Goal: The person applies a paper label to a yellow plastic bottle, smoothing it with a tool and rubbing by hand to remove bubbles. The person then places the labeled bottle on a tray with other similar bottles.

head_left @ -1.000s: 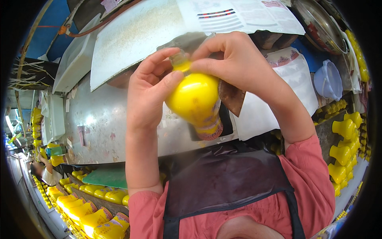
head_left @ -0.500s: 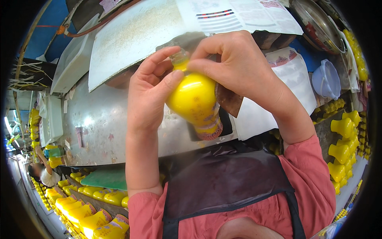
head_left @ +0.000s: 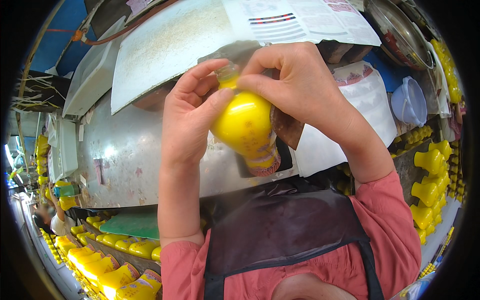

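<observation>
Both my hands are at the neck of a glossy yellow vase-shaped bottle (head_left: pixel 243 122). Its mouth is clear glass, and faint printing and a pink patterned band run toward its base, which is nearest me. My left hand (head_left: pixel 192 112) grips the neck and shoulder from the left, thumb in front and fingers behind. From the right, my right hand (head_left: pixel 287 75) pinches at the neck, its thumb pressed on the yellow surface. A small dark mark shows between the two thumbs. A flat brown pointed piece (head_left: pixel 287 127) sticks out below my right palm; whether I hold it is hidden.
The bottle is above a metal worktop (head_left: pixel 125 160). White paper sheets (head_left: pixel 320 142) lie to the right, near a pale blue bucket (head_left: pixel 409 101). A white board (head_left: pixel 165 55) is at the back. Yellow bottles (head_left: pixel 427 192) stand at both sides. Another person (head_left: pixel 52 217) is at far left.
My hands stay at the neck almost unmoved. The bottle has turned slightly, so its printed marks show a little more clearly. The person at far left has shifted slightly.
</observation>
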`<state>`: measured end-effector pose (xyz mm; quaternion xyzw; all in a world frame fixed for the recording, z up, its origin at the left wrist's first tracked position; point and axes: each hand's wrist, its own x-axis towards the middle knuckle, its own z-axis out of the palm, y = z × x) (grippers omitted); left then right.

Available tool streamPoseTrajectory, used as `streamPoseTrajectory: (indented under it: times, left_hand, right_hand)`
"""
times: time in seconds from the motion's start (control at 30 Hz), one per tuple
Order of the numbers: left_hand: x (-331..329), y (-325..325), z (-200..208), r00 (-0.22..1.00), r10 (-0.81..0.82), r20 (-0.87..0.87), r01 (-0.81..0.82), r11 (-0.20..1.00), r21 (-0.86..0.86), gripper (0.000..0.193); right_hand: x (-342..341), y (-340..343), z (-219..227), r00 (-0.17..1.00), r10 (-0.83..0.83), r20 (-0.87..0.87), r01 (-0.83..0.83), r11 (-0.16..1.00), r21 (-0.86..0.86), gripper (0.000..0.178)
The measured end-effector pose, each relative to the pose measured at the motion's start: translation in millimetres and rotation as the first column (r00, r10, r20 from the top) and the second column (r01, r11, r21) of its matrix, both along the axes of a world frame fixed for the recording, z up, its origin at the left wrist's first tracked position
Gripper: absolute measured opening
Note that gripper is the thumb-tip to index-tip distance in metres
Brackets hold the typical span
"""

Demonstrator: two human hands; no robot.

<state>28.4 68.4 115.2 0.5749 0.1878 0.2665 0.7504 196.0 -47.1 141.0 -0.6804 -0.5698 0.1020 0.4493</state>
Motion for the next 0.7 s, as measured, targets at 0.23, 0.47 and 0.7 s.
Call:
streamPoseTrajectory:
  times: [0.23, 0.47, 0.7]
  left_hand:
    - [0.1, -0.4, 0.2, 1.0, 0.002, 0.001, -0.002, 1.0, -0.011, 0.044]
    - [-0.7, -0.6, 1.0, 1.0, -0.002, -0.004, 0.002, 1.0, -0.008, 0.044]
    - [0.2, -1.9, 1.3, 1.0, 0.018, -0.016, -0.018, 1.0, -0.002, 0.044]
  right_hand:
    - [-0.9, -0.4, -0.8, 1.0, -0.009, -0.002, 0.009, 1.0, -0.012, 0.016]
    - [-1.3, -0.4, -1.6, 1.0, -0.013, -0.006, 0.013, 1.0, -0.007, 0.015]
    - [-1.8, -0.6, -2.1, 1.0, -0.015, -0.01, 0.015, 1.0, -0.006, 0.015]
